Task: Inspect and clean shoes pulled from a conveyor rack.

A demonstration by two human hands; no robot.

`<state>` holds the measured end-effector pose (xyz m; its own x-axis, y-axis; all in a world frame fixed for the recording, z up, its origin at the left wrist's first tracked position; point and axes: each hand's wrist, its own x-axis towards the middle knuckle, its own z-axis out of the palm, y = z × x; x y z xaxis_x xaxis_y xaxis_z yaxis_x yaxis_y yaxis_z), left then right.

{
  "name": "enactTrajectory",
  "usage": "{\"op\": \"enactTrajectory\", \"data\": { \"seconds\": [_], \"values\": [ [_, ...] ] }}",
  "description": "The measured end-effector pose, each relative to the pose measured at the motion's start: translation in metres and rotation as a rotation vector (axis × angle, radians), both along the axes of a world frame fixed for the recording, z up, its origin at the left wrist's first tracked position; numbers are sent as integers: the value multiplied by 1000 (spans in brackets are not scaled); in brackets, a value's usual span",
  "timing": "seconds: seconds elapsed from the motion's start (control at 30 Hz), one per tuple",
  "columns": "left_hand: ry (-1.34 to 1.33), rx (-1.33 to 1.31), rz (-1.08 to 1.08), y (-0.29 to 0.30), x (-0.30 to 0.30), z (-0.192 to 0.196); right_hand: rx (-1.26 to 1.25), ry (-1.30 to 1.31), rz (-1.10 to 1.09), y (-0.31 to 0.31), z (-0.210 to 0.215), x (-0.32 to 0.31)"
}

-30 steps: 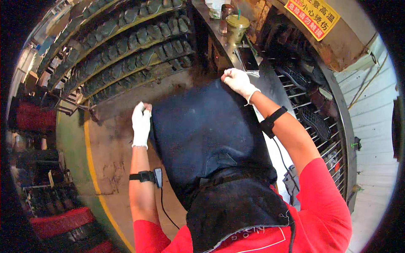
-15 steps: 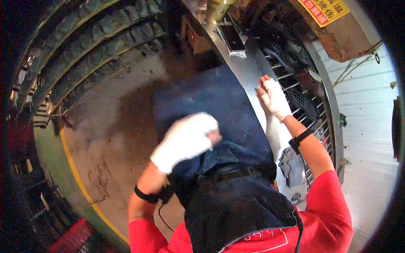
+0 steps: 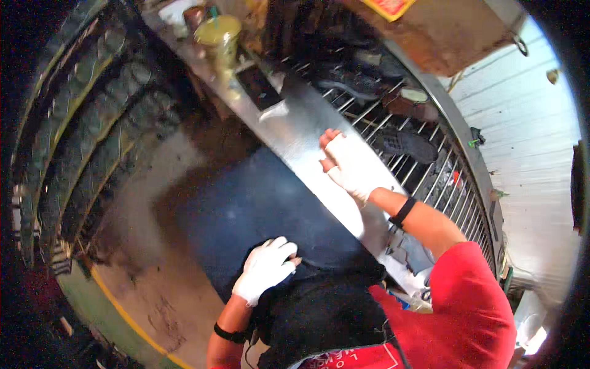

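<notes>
My left hand (image 3: 265, 268), in a white glove, rests with fingers curled on the waist of a dark blue apron (image 3: 258, 209) that hangs in front of me. My right hand (image 3: 351, 165), also gloved in white, lies flat with fingers apart on a shiny metal ledge (image 3: 295, 132) that runs diagonally across the view. It holds nothing. Black bands circle both wrists. I wear a red shirt (image 3: 473, 307).
Behind the ledge a wire rack conveyor (image 3: 424, 178) carries dark shoe soles (image 3: 407, 142). A yellow-green cup (image 3: 218, 31) stands on the ledge's far end. Curved racks of dark shoe parts (image 3: 86, 123) fill the left. A yellow floor line (image 3: 123, 313) runs below.
The view has swung right and closer to the ledge. My left hand dropped from mid-air onto the apron's waist. My right hand shifted along the metal ledge and spread flat.
</notes>
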<state>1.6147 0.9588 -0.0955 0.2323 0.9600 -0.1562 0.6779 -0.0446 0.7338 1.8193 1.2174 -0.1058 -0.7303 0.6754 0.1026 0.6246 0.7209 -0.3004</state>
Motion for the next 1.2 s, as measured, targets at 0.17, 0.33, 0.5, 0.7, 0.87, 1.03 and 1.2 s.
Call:
{"op": "enactTrajectory", "data": {
  "seconds": [0.17,0.33,0.5,0.7,0.87,1.03,1.2],
  "values": [
    [46,-88,5,18,12,-4,-28,56,-3,9,-13,11],
    [106,-130,-26,22,21,0,4,43,24,11,-8,16],
    [99,-153,-36,16,22,2,-50,34,32,10,-7,23],
    [103,61,75,-5,21,-10,-417,275,151,80,5,73],
    [39,108,136,-17,13,-12,40,-464,-145,110,19,174],
    [-170,-2,237,-28,-1,-10,149,-322,-256,79,36,165],
    [-1104,-99,664,-19,1,-18,192,49,266,12,95,77]
  ]
}}
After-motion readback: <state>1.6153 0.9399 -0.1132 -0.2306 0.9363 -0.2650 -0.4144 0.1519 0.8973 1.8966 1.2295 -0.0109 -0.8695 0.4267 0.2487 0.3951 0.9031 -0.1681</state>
